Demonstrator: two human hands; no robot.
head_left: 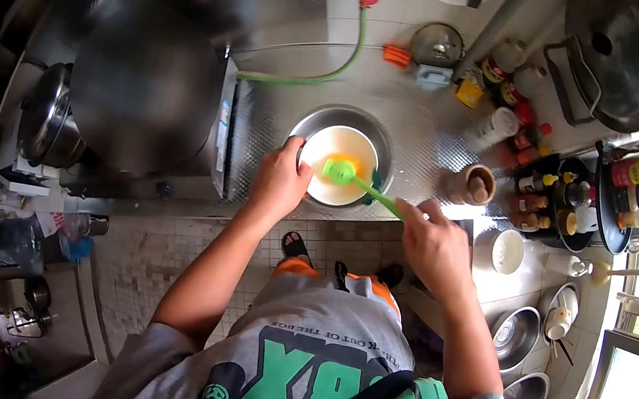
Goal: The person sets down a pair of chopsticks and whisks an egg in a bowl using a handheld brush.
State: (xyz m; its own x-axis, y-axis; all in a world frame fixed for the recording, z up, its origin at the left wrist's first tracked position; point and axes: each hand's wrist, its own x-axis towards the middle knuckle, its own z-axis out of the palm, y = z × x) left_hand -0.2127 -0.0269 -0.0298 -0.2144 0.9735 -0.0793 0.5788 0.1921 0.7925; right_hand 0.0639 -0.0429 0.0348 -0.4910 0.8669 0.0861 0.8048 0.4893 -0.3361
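Observation:
My left hand [282, 180] grips the left rim of a white bowl [360, 140], thumb over the edge. The bowl rests in a round metal basin [343, 114] on the steel counter. Orange-yellow matter [357, 163] lies in its bottom. My right hand [439, 246] is closed around the handle of a green long-handled tool [376, 195]. Its rounded head is inside the bowl over the orange-yellow matter; whether it is a brush or a spatula is unclear. Something dark green shows at the right between bowl and basin.
A green hose [354, 52] runs behind the basin. To the left stands a large wok [143, 83]. On the right are a brown pot [473, 184], a white bowl [505, 252], several bottles [532, 181] and a metal bowl [515, 338].

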